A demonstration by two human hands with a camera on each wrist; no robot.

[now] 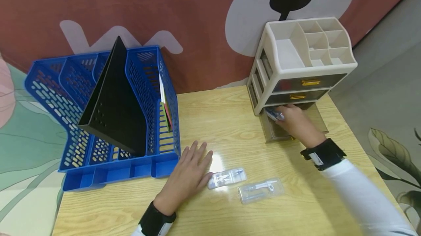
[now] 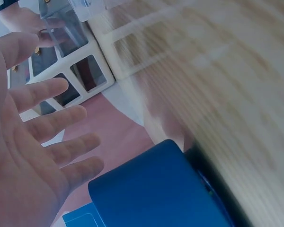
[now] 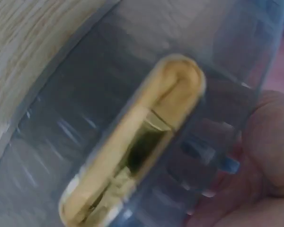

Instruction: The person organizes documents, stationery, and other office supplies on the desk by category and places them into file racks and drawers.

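My right hand [image 1: 297, 124] reaches into the pulled-out bottom drawer [image 1: 315, 119] of a white desktop organizer [image 1: 279, 69]. Its fingers grip a small dark and clear packet [image 1: 273, 114] at the drawer's left side; its kind cannot be made out. In the right wrist view, the smoky drawer front with its gold handle [image 3: 132, 142] partly hides that hand. My left hand [image 1: 187, 175] is over the table with fingers straight and spread, its thumb right at a clear plastic case [image 1: 227, 178]. Another clear case [image 1: 261, 190] with a white T-shaped piece inside lies to its right.
A blue desk file rack [image 1: 166, 164] stands at the left, with a black folder [image 1: 121, 115] leaning in it and several thin booklets [image 1: 166, 106] in its right slot. Two upper drawers [image 1: 309, 82] of the organizer are closed. Behind the wooden table [image 1: 210, 119] hangs a red patterned cloth.
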